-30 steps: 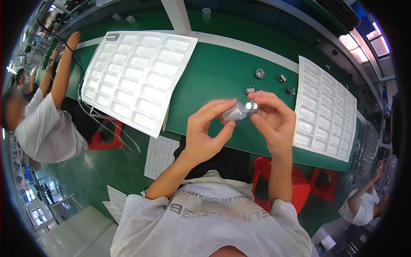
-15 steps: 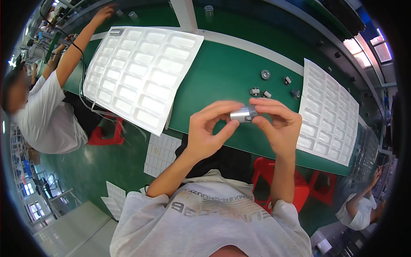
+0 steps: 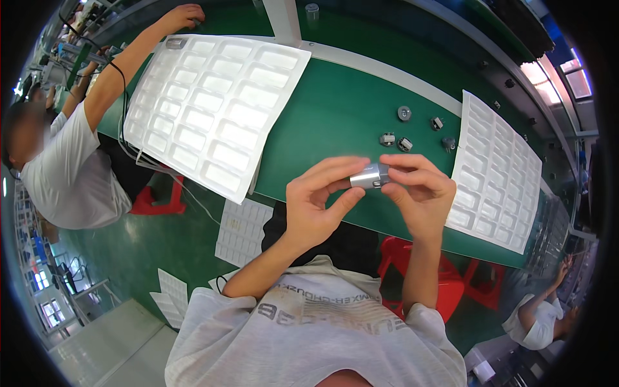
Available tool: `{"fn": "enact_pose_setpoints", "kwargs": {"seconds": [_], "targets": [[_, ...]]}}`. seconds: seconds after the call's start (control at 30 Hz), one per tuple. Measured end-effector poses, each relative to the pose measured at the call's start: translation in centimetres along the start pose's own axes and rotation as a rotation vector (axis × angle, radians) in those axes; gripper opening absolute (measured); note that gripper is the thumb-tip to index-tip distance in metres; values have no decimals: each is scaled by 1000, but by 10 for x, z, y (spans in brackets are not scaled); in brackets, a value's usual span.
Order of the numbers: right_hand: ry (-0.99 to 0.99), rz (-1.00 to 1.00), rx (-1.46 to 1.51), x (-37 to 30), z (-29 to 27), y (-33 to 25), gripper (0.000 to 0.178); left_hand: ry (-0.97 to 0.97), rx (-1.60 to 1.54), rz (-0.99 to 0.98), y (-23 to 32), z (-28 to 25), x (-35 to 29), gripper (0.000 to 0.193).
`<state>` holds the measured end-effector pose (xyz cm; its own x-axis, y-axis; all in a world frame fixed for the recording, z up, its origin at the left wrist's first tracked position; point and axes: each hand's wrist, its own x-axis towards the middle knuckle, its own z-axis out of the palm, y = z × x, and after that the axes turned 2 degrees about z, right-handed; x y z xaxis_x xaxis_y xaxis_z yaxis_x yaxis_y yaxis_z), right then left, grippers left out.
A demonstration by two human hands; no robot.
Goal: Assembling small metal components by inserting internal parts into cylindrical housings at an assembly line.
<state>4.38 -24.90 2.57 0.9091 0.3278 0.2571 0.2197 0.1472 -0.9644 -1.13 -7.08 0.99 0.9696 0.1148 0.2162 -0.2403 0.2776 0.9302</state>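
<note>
A shiny metal cylinder lies between my two hands, just above the near part of the green table. My left hand is closed on its left end, with thumb below and fingers above. The fingers and thumb of my right hand pinch the darker grey end piece at the cylinder's right end. A small notch shows on the cylinder's lower side, next to that piece. Beyond my right hand sit several small grey and black parts, among them a round one and a blocky one.
On the left lies a large white compartment tray with a metal cylinder in its far corner pocket. Another white tray stands on the right. A co-worker's hand reaches past the left tray. Red stools stand under the table.
My hands still hold the cylinder and its end piece, almost in place. The co-worker's hand has moved right, to where two metal cylinders showed before; those are no longer visible.
</note>
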Motion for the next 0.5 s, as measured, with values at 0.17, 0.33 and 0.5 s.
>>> {"fn": "enact_pose_setpoints", "kwargs": {"seconds": [0.17,0.33,0.5], "targets": [[-23,62,18,-1,-6,7,22,-31,85,-10,-1,-4,-2,33],[46,127,92,-6,-1,6,20,31,-67,-104,-3,2,-4,32],[56,54,0,-6,3,10,16,69,47,-52,-4,7,-5,33]]}}
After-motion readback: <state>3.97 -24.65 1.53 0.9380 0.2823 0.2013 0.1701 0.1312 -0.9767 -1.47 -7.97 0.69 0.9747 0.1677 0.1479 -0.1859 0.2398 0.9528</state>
